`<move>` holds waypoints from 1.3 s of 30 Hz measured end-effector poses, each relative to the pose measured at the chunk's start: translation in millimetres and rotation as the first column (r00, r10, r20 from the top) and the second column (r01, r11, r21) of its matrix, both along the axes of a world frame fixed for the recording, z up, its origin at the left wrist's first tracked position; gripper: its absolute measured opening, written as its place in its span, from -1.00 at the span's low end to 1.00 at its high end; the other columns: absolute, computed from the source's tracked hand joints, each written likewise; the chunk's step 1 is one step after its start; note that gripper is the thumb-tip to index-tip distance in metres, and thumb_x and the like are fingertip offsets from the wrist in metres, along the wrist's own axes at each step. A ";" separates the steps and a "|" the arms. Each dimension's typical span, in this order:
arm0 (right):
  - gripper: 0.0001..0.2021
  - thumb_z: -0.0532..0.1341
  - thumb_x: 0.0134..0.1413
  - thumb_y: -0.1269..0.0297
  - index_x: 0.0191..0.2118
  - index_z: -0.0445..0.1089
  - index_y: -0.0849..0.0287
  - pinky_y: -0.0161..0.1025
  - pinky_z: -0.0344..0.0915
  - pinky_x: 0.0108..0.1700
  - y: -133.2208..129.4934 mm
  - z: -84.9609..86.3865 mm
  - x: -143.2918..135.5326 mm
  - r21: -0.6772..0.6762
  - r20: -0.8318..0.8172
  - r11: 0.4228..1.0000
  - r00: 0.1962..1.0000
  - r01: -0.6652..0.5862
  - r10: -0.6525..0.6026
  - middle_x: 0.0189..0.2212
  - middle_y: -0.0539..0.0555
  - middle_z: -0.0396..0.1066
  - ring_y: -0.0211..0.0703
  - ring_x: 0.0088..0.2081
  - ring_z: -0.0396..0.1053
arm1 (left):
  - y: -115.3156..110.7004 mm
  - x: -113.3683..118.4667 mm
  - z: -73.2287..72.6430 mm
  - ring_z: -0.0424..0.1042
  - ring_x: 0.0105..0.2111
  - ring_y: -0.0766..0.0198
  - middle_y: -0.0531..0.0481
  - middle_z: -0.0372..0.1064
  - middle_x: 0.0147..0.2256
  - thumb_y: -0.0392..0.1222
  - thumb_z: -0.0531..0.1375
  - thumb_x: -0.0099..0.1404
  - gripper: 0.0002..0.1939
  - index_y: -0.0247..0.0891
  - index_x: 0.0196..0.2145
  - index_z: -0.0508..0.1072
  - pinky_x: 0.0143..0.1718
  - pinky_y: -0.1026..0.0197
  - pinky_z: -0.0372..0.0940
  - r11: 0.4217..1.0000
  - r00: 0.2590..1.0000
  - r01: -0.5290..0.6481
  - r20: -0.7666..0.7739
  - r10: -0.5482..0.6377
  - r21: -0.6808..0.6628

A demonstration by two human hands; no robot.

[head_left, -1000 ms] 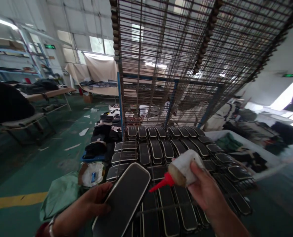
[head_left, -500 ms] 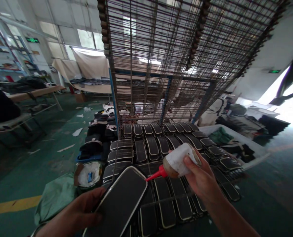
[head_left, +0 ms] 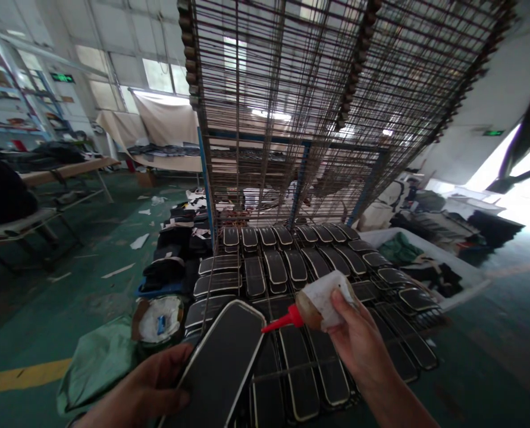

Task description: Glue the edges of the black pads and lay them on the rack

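Observation:
My left hand (head_left: 153,380) grips the lower left side of a long black panel (head_left: 224,356) with rounded corners and a pale line along its rim. In my right hand (head_left: 358,333) is a glue bottle (head_left: 325,299), white and brownish, tilted with its red nozzle (head_left: 280,322) pointing left. The nozzle's tip is at the panel's upper right edge. Many similar black panels (head_left: 298,368) lie in rows on the wire rack below and behind. The panel's lower end runs out of the picture.
A tall wire rack (head_left: 282,119) leans overhead beyond the panels. At left are a green cloth bag (head_left: 97,362) and a round container (head_left: 160,318) with a blue item inside. A white bin (head_left: 465,285) with dark and green fabric stands at right.
The bottle has tilted slightly, and its nozzle tip has slid a little down along the panel's right edge. The panel stays nearly in place in my left hand.

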State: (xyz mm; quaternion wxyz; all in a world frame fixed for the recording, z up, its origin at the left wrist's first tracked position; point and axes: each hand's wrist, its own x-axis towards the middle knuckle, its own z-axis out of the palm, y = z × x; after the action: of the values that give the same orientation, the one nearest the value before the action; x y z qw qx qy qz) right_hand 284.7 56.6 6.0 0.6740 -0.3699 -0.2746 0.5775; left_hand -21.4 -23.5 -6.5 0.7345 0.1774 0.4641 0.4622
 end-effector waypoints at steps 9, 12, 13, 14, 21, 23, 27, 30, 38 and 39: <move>-0.64 0.53 -0.12 0.21 -0.18 0.53 0.20 -0.32 0.43 -0.41 -5.9 -12.4 -4.4 -0.058 -0.034 0.998 0.999 0.015 -0.017 -0.32 0.09 0.56 -0.11 -0.35 0.46 | 7.0 -4.7 4.3 0.57 -0.26 -0.07 -0.11 0.59 -0.27 -0.38 0.34 0.02 -0.58 -0.16 -0.11 0.54 -0.14 -0.14 0.42 0.937 0.944 0.330 -0.021 -0.330 0.113; -0.64 0.52 -0.11 0.21 -0.16 0.53 0.16 -0.32 0.42 -0.42 -10.9 -17.2 -7.2 -0.081 -0.039 0.997 0.999 -0.010 0.007 -0.30 0.08 0.56 -0.11 -0.35 0.47 | 9.1 -3.4 5.2 0.56 -0.19 -0.02 -0.12 0.58 -0.17 -0.34 0.30 0.13 -0.63 -0.18 -0.07 0.52 -0.08 -0.07 0.39 0.898 0.910 0.411 -0.019 -0.413 0.156; -0.65 0.52 -0.09 0.21 -0.15 0.53 0.15 -0.31 0.44 -0.38 -12.6 -18.5 -8.3 -0.085 -0.041 0.996 0.999 -0.020 0.017 -0.28 0.08 0.56 -0.11 -0.33 0.47 | 9.4 -3.0 5.2 0.56 -0.19 0.00 -0.12 0.58 -0.16 -0.34 0.29 0.14 -0.63 -0.19 -0.06 0.52 -0.09 -0.06 0.39 0.900 0.912 0.407 -0.015 -0.410 0.156; -0.66 0.51 -0.08 0.21 -0.15 0.53 0.15 -0.30 0.45 -0.34 -14.1 -19.8 -9.5 -0.089 -0.038 0.996 0.999 -0.030 0.027 -0.28 0.07 0.56 -0.11 -0.31 0.47 | 9.5 -2.6 4.9 0.56 -0.20 0.01 -0.12 0.58 -0.15 -0.35 0.28 0.15 -0.63 -0.19 -0.06 0.52 -0.10 -0.05 0.39 0.905 0.916 0.397 -0.010 -0.401 0.154; -0.62 0.51 -0.09 0.15 -0.13 0.53 0.12 -0.21 0.45 -0.27 -25.5 -29.0 -19.5 -0.105 0.000 0.993 0.998 -0.061 0.061 -0.25 0.10 0.55 -0.03 -0.26 0.46 | 11.6 -0.6 0.9 0.57 -0.22 0.05 -0.11 0.59 -0.18 -0.42 0.26 0.15 -0.66 -0.23 -0.10 0.52 -0.13 0.01 0.40 0.928 0.934 0.348 0.034 -0.356 0.135; -0.60 0.51 -0.10 0.14 -0.11 0.53 0.11 -0.15 0.45 -0.23 -29.7 -31.7 -21.7 -0.120 0.003 0.990 0.997 -0.076 0.077 -0.23 0.11 0.54 0.01 -0.23 0.46 | 12.5 0.5 1.7 0.58 -0.23 0.05 -0.11 0.60 -0.20 -0.43 0.25 0.14 -0.66 -0.24 -0.11 0.52 -0.14 0.01 0.41 0.938 0.942 0.325 0.051 -0.332 0.119; -0.60 0.49 -0.09 0.12 -0.10 0.52 0.08 -0.05 0.43 -0.14 -37.6 -35.0 -24.1 -0.112 0.022 0.986 0.992 -0.123 0.127 -0.25 0.11 0.53 0.05 -0.20 0.46 | 12.8 3.0 3.0 0.58 -0.27 0.03 -0.12 0.60 -0.23 -0.45 0.25 0.12 -0.66 -0.27 -0.12 0.51 -0.17 0.00 0.43 0.966 0.966 0.250 0.048 -0.253 0.069; -0.60 0.50 -0.09 0.12 -0.10 0.51 0.07 0.00 0.41 -0.09 -42.0 -35.3 -25.1 -0.106 0.041 0.986 0.990 -0.130 0.135 -0.24 0.12 0.53 0.08 -0.18 0.45 | 13.0 3.3 1.9 0.59 -0.29 0.02 -0.14 0.61 -0.25 -0.45 0.26 0.10 -0.66 -0.29 -0.13 0.50 -0.19 -0.01 0.45 0.978 0.977 0.208 0.036 -0.209 0.036; -0.61 0.47 -0.05 0.14 -0.06 0.50 0.02 0.10 0.42 -0.08 -53.4 -34.3 -25.2 -0.016 0.038 0.977 0.976 -0.213 0.213 -0.21 0.19 0.55 0.17 -0.13 0.47 | 16.3 4.3 0.3 0.60 -0.36 0.07 -0.22 0.61 -0.26 -0.45 0.24 0.11 -0.68 -0.37 -0.13 0.45 -0.29 0.07 0.48 0.991 0.991 0.131 -0.025 -0.132 -0.010; -0.60 0.47 -0.04 0.15 -0.04 0.49 0.00 0.09 0.42 -0.09 -54.9 -34.7 -24.7 0.000 0.037 0.974 0.974 -0.225 0.225 -0.20 0.19 0.55 0.17 -0.14 0.48 | 16.5 4.7 -0.1 0.60 -0.38 0.08 -0.22 0.61 -0.28 -0.45 0.24 0.11 -0.67 -0.37 -0.12 0.44 -0.31 0.08 0.48 0.993 0.993 0.115 -0.037 -0.115 -0.017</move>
State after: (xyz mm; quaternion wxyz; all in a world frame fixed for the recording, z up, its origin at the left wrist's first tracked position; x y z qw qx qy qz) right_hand 260.0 1.7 -28.7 0.5999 -0.3457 -0.3281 0.6426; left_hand -16.7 -7.0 -6.7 0.7522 0.2072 0.4706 0.4121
